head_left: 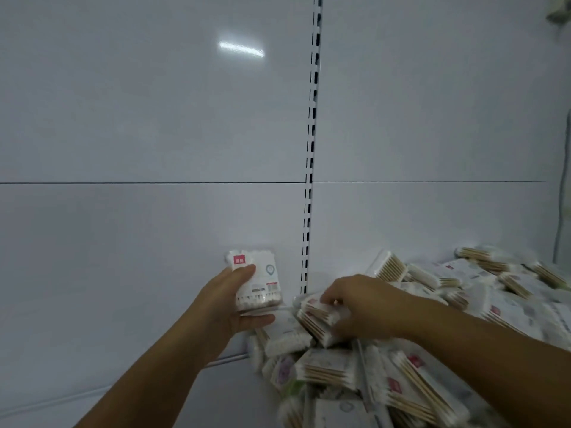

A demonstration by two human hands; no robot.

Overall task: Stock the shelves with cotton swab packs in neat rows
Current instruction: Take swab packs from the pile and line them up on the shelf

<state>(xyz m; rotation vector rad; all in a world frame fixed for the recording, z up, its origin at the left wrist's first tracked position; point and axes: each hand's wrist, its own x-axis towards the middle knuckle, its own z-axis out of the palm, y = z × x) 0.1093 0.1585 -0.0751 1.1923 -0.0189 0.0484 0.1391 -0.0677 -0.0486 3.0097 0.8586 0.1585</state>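
white shelf [108, 344], flat glossy surface, front edge runs diagonally at lower left. it meets a white back panel [154, 118] with a black-slotted upright [312, 134]. on the shelf's right part sits a loose heap of cotton swab packs [386, 375], overlapping at mixed angles. clear wrappers, wooden sticks, white tips, some red labels. heap runs from the upright's foot to the right frame edge; lower packs are blurred.

This is a shop, at a retail shelving bay. The wall is made of glossy white metal back panels [154, 118] joined by a slotted upright [311, 134] of the kind that takes shelf brackets. On the white shelf [216, 396] lies a heap of identical cotton swab packs [401, 381], stock in bulk. One upright pack [258, 279] shows a red brand tag and a barcode sticker.
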